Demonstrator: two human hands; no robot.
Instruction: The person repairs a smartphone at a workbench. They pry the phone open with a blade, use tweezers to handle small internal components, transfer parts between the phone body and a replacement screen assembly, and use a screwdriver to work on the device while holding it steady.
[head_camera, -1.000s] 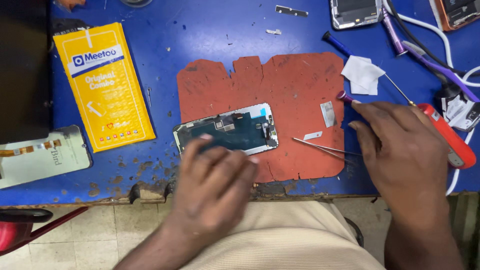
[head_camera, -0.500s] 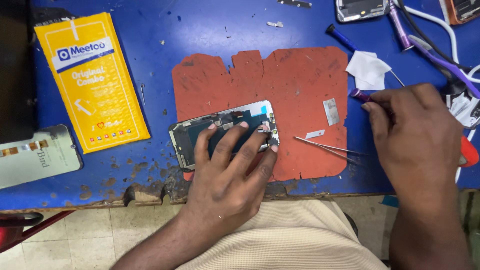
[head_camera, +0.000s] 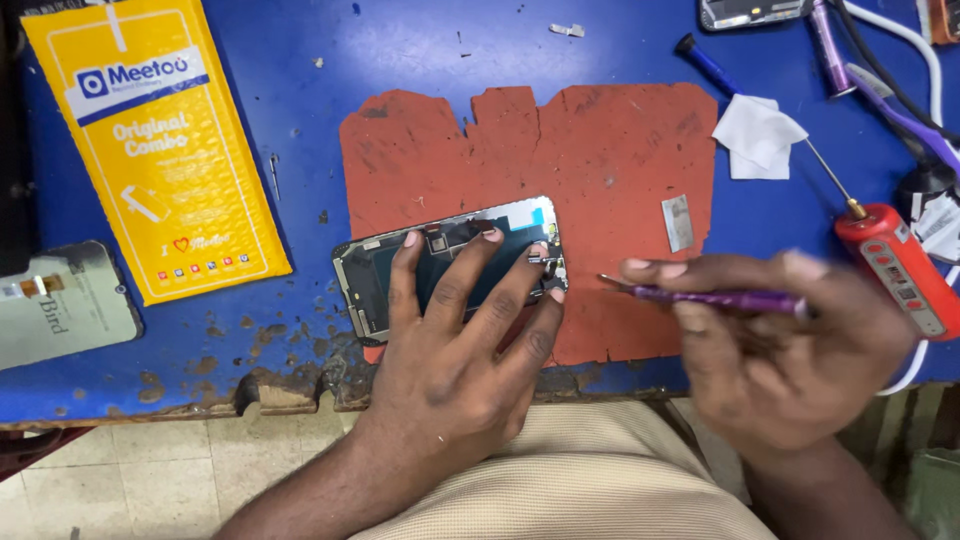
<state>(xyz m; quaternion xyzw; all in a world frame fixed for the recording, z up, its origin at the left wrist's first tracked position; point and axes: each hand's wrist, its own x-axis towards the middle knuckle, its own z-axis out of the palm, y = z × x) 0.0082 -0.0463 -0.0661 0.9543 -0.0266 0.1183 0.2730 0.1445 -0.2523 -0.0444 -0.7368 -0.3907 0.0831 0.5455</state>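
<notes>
**The purple tool now comes to the phone's edge**

The left hand (head_camera: 455, 370) lies flat on the opened phone assembly (head_camera: 450, 265), its fingers spread and pressing it down on the red mat (head_camera: 600, 160); it pins the part rather than closing around it. A moment ago this hand was only arriving there. The right hand (head_camera: 780, 350) is closed around a thin purple screwdriver (head_camera: 720, 297), which it did not hold clearly one second ago. The tip now points at the right end of the assembly, very near the left fingertips. The tweezers that lay on the mat are not visible anymore. The red electric tool (head_camera: 895, 270) rests beside, untouched, on the blue table (head_camera: 300, 60).
</notes>
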